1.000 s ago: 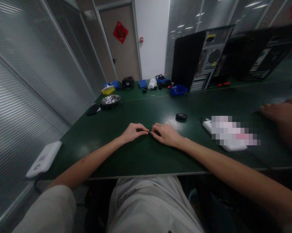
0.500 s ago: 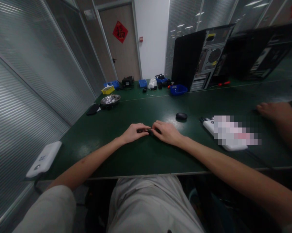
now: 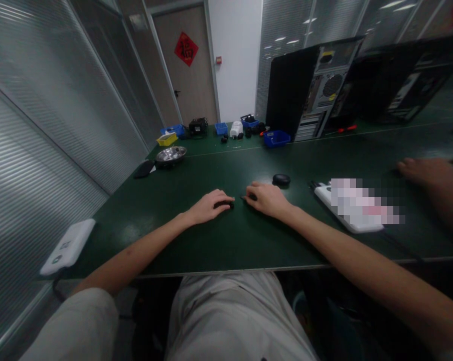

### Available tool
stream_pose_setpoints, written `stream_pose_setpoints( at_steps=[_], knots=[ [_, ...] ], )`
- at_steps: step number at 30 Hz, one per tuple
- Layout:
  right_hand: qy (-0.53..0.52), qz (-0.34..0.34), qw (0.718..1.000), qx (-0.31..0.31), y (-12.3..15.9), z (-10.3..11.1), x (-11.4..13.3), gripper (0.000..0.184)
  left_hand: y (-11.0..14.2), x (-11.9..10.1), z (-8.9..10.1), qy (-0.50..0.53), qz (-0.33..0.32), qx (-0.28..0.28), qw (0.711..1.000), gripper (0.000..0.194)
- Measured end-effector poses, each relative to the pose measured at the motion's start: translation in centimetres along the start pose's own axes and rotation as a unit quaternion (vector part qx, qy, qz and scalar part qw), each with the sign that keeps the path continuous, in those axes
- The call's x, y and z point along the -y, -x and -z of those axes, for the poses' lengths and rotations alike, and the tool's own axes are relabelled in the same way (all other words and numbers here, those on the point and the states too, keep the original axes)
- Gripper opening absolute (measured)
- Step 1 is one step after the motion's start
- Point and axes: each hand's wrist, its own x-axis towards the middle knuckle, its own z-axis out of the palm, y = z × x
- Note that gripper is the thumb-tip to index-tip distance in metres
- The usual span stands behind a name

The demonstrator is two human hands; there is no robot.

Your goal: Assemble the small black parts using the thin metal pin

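Observation:
My left hand (image 3: 210, 205) rests low over the green table, its thumb and fingers closed on a small dark piece (image 3: 229, 204) whose kind I cannot make out. A short gap to the right, my right hand (image 3: 267, 199) is curled with the fingertips pinching a small thin dark piece (image 3: 243, 197). Only the pointed end of that piece shows; the fingers cover the rest. Just beyond my right hand lies a rounded black object (image 3: 281, 179) like a computer mouse shell, apart from the fingers.
A white box-shaped device (image 3: 356, 223) lies to the right, partly blurred out, with another person's hand (image 3: 425, 171) beyond it. A similar white device (image 3: 68, 246) is at the left edge. Further back stand a metal bowl (image 3: 171, 161), a blue tray (image 3: 276, 145) and a computer tower (image 3: 292, 90).
My hands were together at the small dark piece; now my right hand has drawn away to the right and slightly back with a thin piece. My left hand has barely moved.

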Motion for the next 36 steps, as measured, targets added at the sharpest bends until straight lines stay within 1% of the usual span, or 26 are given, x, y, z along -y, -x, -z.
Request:
stream_pose_setpoints(
  at_steps=[3,5,7,11,16,18,20,22,24,26,28,30,32,34,36],
  knots=[
    [-0.007,-0.017,1.0,-0.008,0.0,-0.3,-0.3,0.025,-0.1,0.3,0.0,-0.009,-0.002,-0.019,1.0,0.026],
    [-0.017,-0.018,1.0,-0.01,-0.1,-0.4,-0.2,0.025,-0.3,0.4,-0.1,-0.017,-0.008,-0.029,0.999,0.026],
    [-0.027,-0.016,0.999,-0.013,-0.1,-0.4,0.1,0.025,-0.7,0.5,-0.3,-0.017,-0.02,-0.023,0.999,0.027],
    [-0.046,-0.01,0.999,-0.015,0.0,-0.2,0.5,0.024,-1.1,0.5,-0.2,-0.028,-0.042,0.012,0.999,0.029],
    [-0.056,-0.009,0.998,-0.012,0.0,-0.3,0.3,0.023,-0.5,0.6,0.8,-0.062,-0.05,0.026,0.996,0.03],
    [-0.057,-0.01,0.998,-0.013,0.0,-0.3,0.2,0.024,-0.1,1.0,1.3,-0.06,-0.037,0.027,0.997,0.032],
    [-0.061,-0.009,0.998,-0.011,0.0,-0.3,0.2,0.024,0.3,1.7,2.1,-0.048,-0.006,0.028,0.998,0.032],
    [-0.066,-0.009,0.998,-0.011,0.0,-0.2,0.2,0.024,0.8,3.1,3.1,-0.035,0.039,0.018,0.998,0.033],
    [-0.072,-0.007,0.997,-0.01,0.1,-0.1,0.2,0.024,1.7,5.2,4.6,-0.031,0.095,-0.005,0.995,0.033],
    [-0.075,-0.006,0.997,-0.007,0.0,-0.1,0.2,0.024,2.9,8.0,6.4,-0.045,0.152,-0.038,0.987,0.032],
    [-0.077,-0.005,0.997,-0.003,0.0,-0.1,0.1,0.024,4.8,11.1,8.4,-0.079,0.205,-0.081,0.972,0.029],
    [-0.077,-0.006,0.997,-0.005,0.0,-0.2,0.1,0.023,7.0,13.9,10.3,-0.121,0.265,-0.118,0.949,0.028],
    [-0.076,-0.005,0.997,-0.01,0.0,-0.3,0.1,0.022,9.4,16.3,11.8,-0.171,0.325,-0.157,0.917,0.027],
    [-0.075,-0.003,0.997,-0.011,0.0,-0.4,0.1,0.021,11.4,17.9,12.6,-0.215,0.378,-0.2,0.878,0.027],
    [-0.075,-0.004,0.997,-0.007,0.0,-0.4,0.0,0.021,12.7,18.8,12.9,-0.24,0.412,-0.239,0.846,0.028]
  ],
)
